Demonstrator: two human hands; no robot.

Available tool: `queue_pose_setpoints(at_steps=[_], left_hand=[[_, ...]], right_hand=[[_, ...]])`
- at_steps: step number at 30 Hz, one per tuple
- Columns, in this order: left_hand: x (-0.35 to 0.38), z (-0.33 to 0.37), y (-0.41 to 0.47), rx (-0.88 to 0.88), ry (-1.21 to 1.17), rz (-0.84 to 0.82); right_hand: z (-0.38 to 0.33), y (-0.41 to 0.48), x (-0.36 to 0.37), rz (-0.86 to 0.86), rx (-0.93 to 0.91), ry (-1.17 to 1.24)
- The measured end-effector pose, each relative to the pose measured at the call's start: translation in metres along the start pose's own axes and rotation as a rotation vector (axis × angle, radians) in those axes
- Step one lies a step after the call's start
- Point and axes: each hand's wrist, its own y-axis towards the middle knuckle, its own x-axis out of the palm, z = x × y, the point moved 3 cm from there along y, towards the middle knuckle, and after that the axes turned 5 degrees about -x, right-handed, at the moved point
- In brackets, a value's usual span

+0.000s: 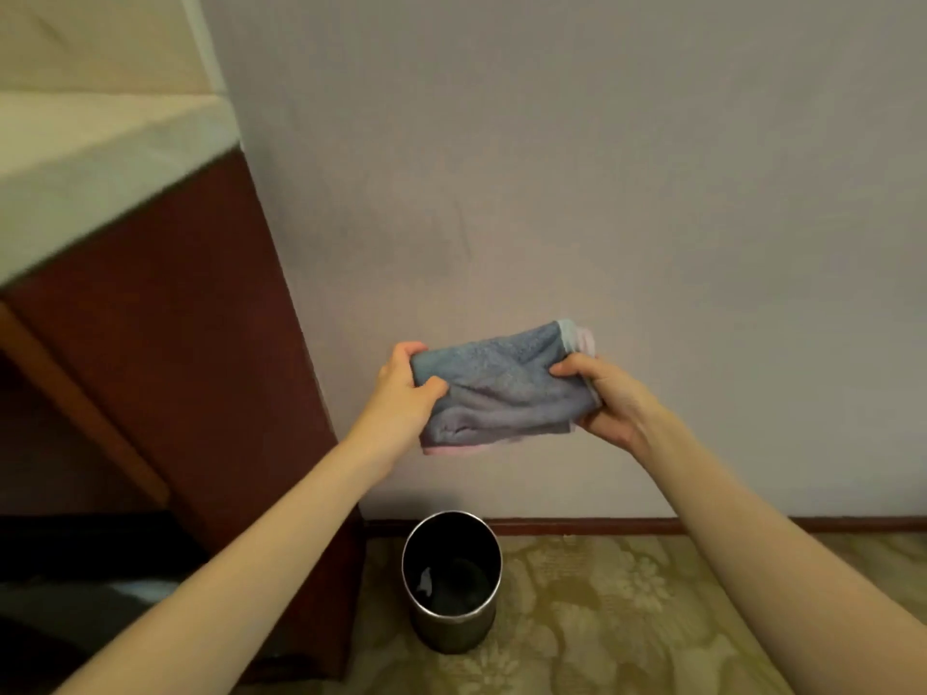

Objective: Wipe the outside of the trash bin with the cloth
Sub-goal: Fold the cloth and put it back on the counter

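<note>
Both hands up before wall: left hand and right hand each pinch end of grey-blue cloth (bunched, pink edge). Trash bin upright on floor below, beside dark cabinet.

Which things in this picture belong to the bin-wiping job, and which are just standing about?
Belongs to the job: cloth, gripped by left hand and right hand; trash bin.
Just there: wooden cabinet, patterned carpet, wall, skirting board.
</note>
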Motion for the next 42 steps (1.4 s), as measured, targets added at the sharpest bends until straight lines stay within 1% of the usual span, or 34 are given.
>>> queue_pose_setpoints(at_steps=[2,4,10,14,16,18,20,22,25,27,31,33,35,38,42], left_hand=[[-0.014,0.031,-0.003,-0.046,-0.041,-0.061],[-0.03,0.059,-0.007,-0.051,0.02,-0.1],[-0.083,0.121,-0.012,-0.001,0.202,-0.118],[-0.122,0.15,-0.01,0.118,0.424,-0.041],[-0.144,0.161,-0.005,0.173,0.515,0.006],[-0.169,0.172,0.001,0.211,0.557,0.038],[-0.199,0.181,0.006,0.228,0.533,0.074],[-0.23,0.186,0.014,0.202,0.487,0.127],[-0.276,0.185,0.029,0.114,0.307,0.204],[-0.302,0.184,0.039,0.086,0.23,0.272],[-0.345,0.18,0.057,0.119,0.199,0.452],[-0.36,0.177,0.066,0.148,0.221,0.509],[-0.372,0.174,0.076,0.175,0.24,0.533],[-0.382,0.168,0.094,0.169,0.242,0.52],[-0.389,0.159,0.118,0.188,0.294,0.494]], right_hand=[[-0.029,-0.005,0.017,0.027,0.024,-0.009],[-0.054,-0.008,0.034,0.035,0.047,-0.02],[-0.107,-0.013,0.087,0.02,0.024,-0.148],[-0.128,-0.011,0.128,0.044,0.023,-0.279],[-0.134,-0.007,0.151,0.044,0.025,-0.284],[-0.139,-0.002,0.175,0.034,0.031,-0.276],[-0.144,0.005,0.203,0.008,0.029,-0.287],[-0.149,0.015,0.232,-0.014,0.005,-0.286],[-0.156,0.028,0.277,-0.02,-0.054,-0.306],[-0.158,0.04,0.305,-0.014,-0.083,-0.294],[-0.157,0.066,0.357,-0.023,-0.135,-0.254],[-0.153,0.079,0.377,-0.04,-0.189,-0.246],[-0.148,0.091,0.394,-0.06,-0.242,-0.245],[-0.139,0.109,0.412,-0.096,-0.305,-0.262],[-0.132,0.127,0.422,-0.11,-0.308,-0.333]])
